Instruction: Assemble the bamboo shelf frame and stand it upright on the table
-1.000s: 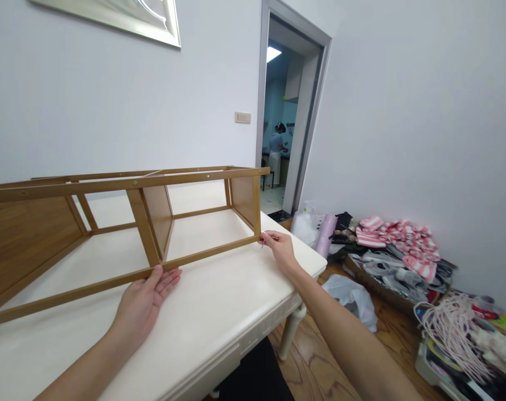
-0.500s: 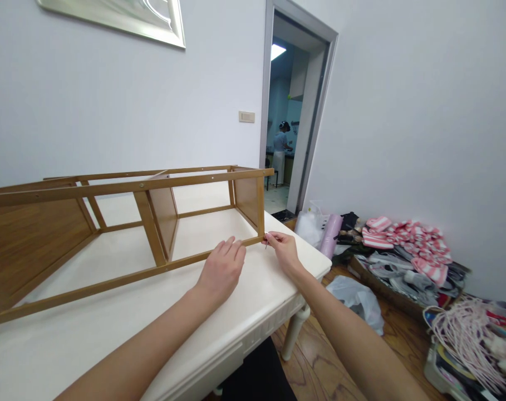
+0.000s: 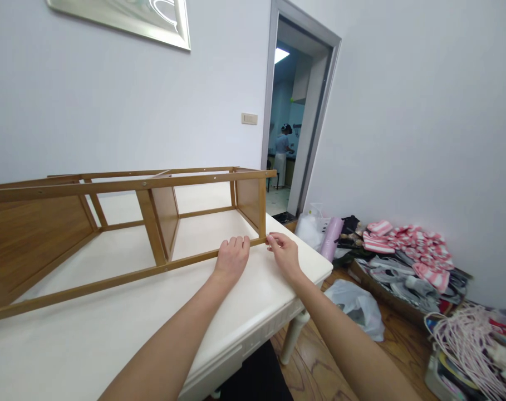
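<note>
A brown wooden shelf frame (image 3: 194,258) lies on its side along the white table (image 3: 111,334), its panels standing between the long rails. My left hand (image 3: 232,259) is closed over the near lower rail, fingers curled across its top. Close to the right end of that rail, my right hand (image 3: 284,256) pinches a small thin metal piece (image 3: 269,247), which looks like a hex key. Its tip at the rail end is hidden by my fingers. Screw heads or holes dot the upper rail.
Beyond the doorway (image 3: 296,111) a person (image 3: 281,147) stands at a counter. On the floor to the right are a plastic bag (image 3: 357,306), a box of clothes (image 3: 403,284) with pink striped cloth (image 3: 419,245), and a bin with pale cord (image 3: 465,345). The table's corner is near my right arm.
My left hand has shifted slightly right, and its fingers now curl over the rail instead of lying more loosely on it. My right hand stays at the rail end, its fingers slightly turned.
</note>
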Available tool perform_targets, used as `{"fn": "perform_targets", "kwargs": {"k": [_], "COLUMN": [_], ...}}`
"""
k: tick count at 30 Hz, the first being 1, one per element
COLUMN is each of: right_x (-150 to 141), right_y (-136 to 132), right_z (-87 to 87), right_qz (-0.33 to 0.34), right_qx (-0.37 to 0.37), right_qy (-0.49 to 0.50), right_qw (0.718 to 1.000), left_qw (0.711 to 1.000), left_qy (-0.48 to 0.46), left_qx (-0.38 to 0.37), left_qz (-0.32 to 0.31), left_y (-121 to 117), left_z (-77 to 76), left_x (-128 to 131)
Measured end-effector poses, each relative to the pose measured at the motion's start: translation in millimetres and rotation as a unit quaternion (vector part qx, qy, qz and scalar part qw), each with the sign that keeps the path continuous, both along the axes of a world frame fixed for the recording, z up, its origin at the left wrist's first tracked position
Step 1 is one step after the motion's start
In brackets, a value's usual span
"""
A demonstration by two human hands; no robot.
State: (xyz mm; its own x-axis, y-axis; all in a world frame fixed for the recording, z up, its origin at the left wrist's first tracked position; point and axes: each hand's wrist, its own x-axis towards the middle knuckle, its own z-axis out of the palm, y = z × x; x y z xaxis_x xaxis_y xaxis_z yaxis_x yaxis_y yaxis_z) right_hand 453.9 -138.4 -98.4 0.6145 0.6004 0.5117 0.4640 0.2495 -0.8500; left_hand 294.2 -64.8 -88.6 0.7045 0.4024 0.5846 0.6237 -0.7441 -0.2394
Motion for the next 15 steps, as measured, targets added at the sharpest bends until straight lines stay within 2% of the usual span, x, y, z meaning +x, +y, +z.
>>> {"fn": "perform_targets", "kwargs": {"k": [3, 7, 10, 15], "right_x": [-1, -6, -10, -9], "right_y": [-6, -13, -15, -16], "right_z": [-3.5, -7.0, -8.9, -13.0], "right_qz": [-0.105, -0.168, -0.218, -0.212], "right_qx": [0.009, -0.019, -0.034, -0.043], "right_qy": [-0.153, -0.308, -0.365, -0.409], "right_qw": [0.983, 0.936, 0.905, 0.887], "left_qw": [1.0, 0.999, 0.997, 0.997], "left_qy": [-0.014, -0.044, -0.067, -0.07], "left_qx": [0.003, -0.004, -0.013, 0.005], "left_qz": [-0.009, -0.029, -0.041, -0.034], "left_y": [3, 6, 9, 12], "left_z": [-2.3, -4.6, -4.7, -3.8], "left_x": [0, -1, -1, -2]}}
